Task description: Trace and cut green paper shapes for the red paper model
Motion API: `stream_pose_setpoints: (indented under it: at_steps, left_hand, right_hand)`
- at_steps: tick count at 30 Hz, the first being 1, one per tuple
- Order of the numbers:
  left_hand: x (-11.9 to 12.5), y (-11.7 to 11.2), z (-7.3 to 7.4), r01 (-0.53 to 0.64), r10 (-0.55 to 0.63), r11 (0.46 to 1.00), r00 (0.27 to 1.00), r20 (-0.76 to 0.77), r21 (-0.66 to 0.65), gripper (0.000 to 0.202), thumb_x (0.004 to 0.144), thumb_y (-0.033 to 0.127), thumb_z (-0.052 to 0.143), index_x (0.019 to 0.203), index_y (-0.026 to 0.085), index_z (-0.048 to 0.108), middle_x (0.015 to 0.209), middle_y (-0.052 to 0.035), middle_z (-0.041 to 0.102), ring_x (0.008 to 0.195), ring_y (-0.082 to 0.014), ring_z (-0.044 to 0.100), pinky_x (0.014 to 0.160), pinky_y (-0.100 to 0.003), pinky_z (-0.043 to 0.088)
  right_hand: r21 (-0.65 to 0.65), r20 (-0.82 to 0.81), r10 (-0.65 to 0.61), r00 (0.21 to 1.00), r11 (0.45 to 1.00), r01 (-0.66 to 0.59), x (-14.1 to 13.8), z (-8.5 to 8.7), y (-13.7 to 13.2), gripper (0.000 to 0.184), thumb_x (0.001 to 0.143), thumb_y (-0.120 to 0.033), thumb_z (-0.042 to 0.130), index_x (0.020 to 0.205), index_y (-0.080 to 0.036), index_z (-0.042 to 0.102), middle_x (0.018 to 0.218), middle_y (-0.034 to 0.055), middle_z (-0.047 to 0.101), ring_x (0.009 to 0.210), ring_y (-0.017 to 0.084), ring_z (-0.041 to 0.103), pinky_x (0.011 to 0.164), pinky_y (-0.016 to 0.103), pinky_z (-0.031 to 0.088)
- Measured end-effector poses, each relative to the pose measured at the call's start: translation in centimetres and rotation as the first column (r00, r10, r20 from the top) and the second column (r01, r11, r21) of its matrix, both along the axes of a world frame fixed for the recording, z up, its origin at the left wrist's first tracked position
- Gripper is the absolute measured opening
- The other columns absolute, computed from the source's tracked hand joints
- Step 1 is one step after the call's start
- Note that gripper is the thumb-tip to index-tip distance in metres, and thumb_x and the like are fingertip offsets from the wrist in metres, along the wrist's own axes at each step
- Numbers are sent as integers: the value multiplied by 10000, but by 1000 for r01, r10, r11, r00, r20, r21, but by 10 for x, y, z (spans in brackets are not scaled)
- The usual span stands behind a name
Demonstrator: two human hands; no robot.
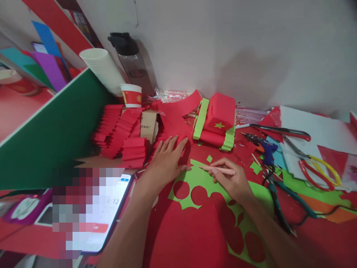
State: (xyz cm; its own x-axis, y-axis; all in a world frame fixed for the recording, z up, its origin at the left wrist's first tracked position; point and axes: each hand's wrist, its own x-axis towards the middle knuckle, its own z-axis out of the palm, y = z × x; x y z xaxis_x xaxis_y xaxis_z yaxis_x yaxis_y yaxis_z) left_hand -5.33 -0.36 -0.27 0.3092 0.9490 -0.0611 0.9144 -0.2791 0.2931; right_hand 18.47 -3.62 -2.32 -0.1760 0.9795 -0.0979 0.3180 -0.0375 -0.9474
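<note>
My right hand (232, 179) grips a pale pink pencil (220, 170), its tip over a lime-green sheet (202, 175) with several round holes cut in it. Lying palm down with fingers apart, my left hand (167, 158) has its thumb near that sheet's left edge and its fingertips by red paper. Beyond my hands stands a red paper tank model (221, 111) with lime-green tracks and a small star on its front. Several red pleated paper pieces (118, 130) lie left of my left hand.
Right: a utility knife (281, 130), scissors (320, 167), a blue glue gun (267, 150) and pliers (279, 208). Left: a phone (111, 212) and a slanted green board (52, 137). A paper cup (131, 95), stacked cups (102, 69) and a bottle (134, 63) stand by the wall.
</note>
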Motion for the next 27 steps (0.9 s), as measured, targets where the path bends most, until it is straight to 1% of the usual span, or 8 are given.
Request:
stream_pose_setpoints:
  at_steps: [2, 5, 13, 16, 19, 21, 24, 27]
  left_hand:
    - [-1, 0, -2, 2, -2, 1000, 1000, 5, 8, 795, 827, 437, 693, 1500, 282, 300, 1556, -157, 352, 1447, -356, 317, 1150, -557, 287]
    - [-1, 0, -4, 3, -3, 1000, 1000, 6, 21, 815, 822, 455, 695, 1506, 284, 286, 1558, -156, 347, 1451, -358, 309, 1151, -559, 282]
    - [-1, 1, -5, -4, 4, 1000, 1000, -20, -1, 839, 821, 479, 697, 1516, 263, 281, 1569, -162, 326, 1463, -356, 283, 1163, -550, 268]
    - [-1, 1, -5, -9, 9, 1000, 1000, -2, -11, 822, 822, 460, 700, 1509, 274, 289, 1572, -155, 326, 1463, -353, 285, 1157, -550, 280]
    - [0, 1, -3, -15, 15, 999, 1000, 0, -35, 806, 825, 445, 699, 1504, 277, 299, 1571, -151, 328, 1463, -350, 286, 1155, -544, 288]
    - [0, 1, -1, -17, 17, 999, 1000, -8, -46, 814, 825, 449, 699, 1508, 270, 295, 1573, -153, 322, 1465, -351, 278, 1155, -539, 289]
    - [0, 2, 0, -20, 19, 998, 1000, -13, -55, 819, 828, 463, 694, 1512, 267, 289, 1575, -153, 316, 1464, -351, 278, 1155, -534, 289]
    - [0, 1, 0, -20, 19, 999, 1000, -9, -48, 814, 825, 471, 695, 1506, 280, 294, 1573, -146, 322, 1462, -348, 285, 1153, -535, 290]
  right_hand:
    - [10, 40, 22, 999, 1000, -22, -1, 0, -2, 154, 900, -326, 626, 899, -180, 674, 807, 56, 728, 654, 169, 659, 583, 256, 511]
    - [2, 63, 26, 998, 1000, -26, -2, 0, -3, 141, 897, -308, 619, 886, -181, 679, 803, 52, 738, 667, 174, 667, 580, 249, 501]
    - [-25, 131, 70, 989, 997, -68, -2, 0, -2, 167, 891, -331, 622, 933, -187, 696, 838, 60, 753, 716, 197, 681, 611, 261, 502]
    - [-32, 107, 94, 990, 995, -91, -1, 1, -2, 146, 877, -316, 631, 917, -189, 691, 821, 58, 751, 712, 197, 675, 598, 256, 499]
    - [-13, 56, 61, 997, 998, -60, -2, 1, -2, 154, 888, -321, 611, 910, -185, 681, 812, 53, 745, 667, 174, 655, 580, 245, 493]
    - [-12, 76, 51, 996, 999, -50, -2, 2, -2, 156, 888, -322, 612, 914, -185, 681, 802, 48, 743, 653, 167, 646, 568, 239, 481]
    - [-40, 134, 100, 986, 995, -95, -2, 2, -2, 135, 863, -309, 642, 887, -184, 687, 739, 37, 728, 623, 161, 627, 532, 227, 452]
    - [-54, 63, 79, 995, 996, -76, -1, 2, -1, 152, 875, -320, 626, 859, -176, 673, 711, 34, 715, 604, 151, 618, 541, 226, 466]
